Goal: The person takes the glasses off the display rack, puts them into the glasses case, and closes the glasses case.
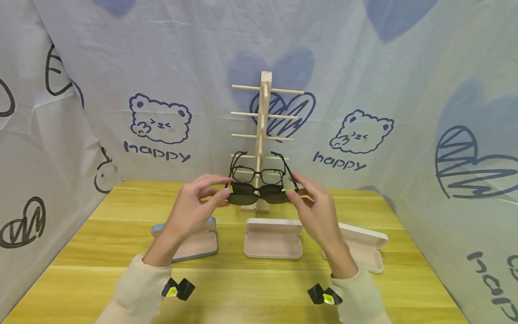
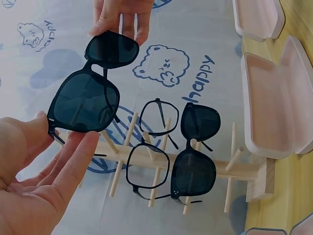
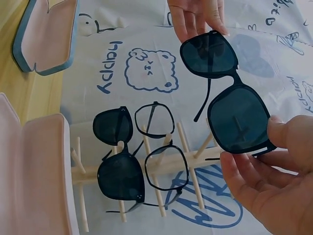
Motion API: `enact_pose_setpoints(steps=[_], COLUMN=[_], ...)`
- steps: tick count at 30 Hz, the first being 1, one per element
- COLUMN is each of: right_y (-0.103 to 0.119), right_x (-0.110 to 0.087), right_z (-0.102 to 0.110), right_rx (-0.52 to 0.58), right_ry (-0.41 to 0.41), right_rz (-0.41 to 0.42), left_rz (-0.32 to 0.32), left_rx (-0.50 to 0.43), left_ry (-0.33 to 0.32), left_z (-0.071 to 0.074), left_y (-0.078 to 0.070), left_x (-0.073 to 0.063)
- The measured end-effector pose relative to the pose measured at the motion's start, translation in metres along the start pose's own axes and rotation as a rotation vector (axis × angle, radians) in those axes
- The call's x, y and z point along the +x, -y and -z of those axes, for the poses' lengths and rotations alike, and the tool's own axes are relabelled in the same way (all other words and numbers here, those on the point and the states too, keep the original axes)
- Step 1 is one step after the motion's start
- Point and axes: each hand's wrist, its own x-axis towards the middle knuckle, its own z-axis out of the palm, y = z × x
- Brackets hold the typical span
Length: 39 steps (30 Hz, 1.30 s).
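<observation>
Both hands hold a pair of dark sunglasses (image 1: 243, 199) by its two ends, lenses facing me. My left hand (image 1: 193, 204) pinches the left end between thumb and fingers; my right hand (image 1: 317, 207) does the same at the right end. Behind the held pair stands a wooden display rack (image 1: 263, 121) with crosswise pegs. In the left wrist view, black-framed eyeglasses (image 2: 169, 171) with clear lenses and a second pair of sunglasses (image 2: 193, 171) sit on its lower pegs. From the head, the held pair partly covers that second pair.
Three opened glasses cases lie along the wooden table (image 1: 243, 288): a blue one (image 1: 198, 245) at left, a white one (image 1: 273, 246) in the middle and another white one (image 1: 368, 256) at right, partly behind my right wrist. A printed cloth (image 1: 218, 40) hangs behind and at the sides.
</observation>
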Motion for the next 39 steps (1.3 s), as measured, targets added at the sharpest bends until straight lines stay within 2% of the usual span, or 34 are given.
enact_pose_setpoints(steps=[4, 15, 29, 39], right_y=[-0.002, -0.010, -0.021, -0.024], right_x=[-0.004, -0.014, -0.024, -0.026], right_z=[-0.001, -0.007, -0.015, -0.018], right_rx=[-0.012, 0.014, 0.082, 0.039], right_ry=[0.002, -0.010, -0.063, -0.115], right_rz=[-0.004, -0.023, 0.025, 0.092], left_rz=[-0.008, 0.018, 0.009, 0.024], left_rx=[-0.013, 0.013, 0.037, 0.032], left_ry=[0.003, -0.005, -0.035, -0.052], left_z=[-0.001, -0.005, -0.011, -0.013], left_y=[0.003, 0.010, 0.016, 0.016], left_x=[-0.003, -0.012, -0.021, -0.022])
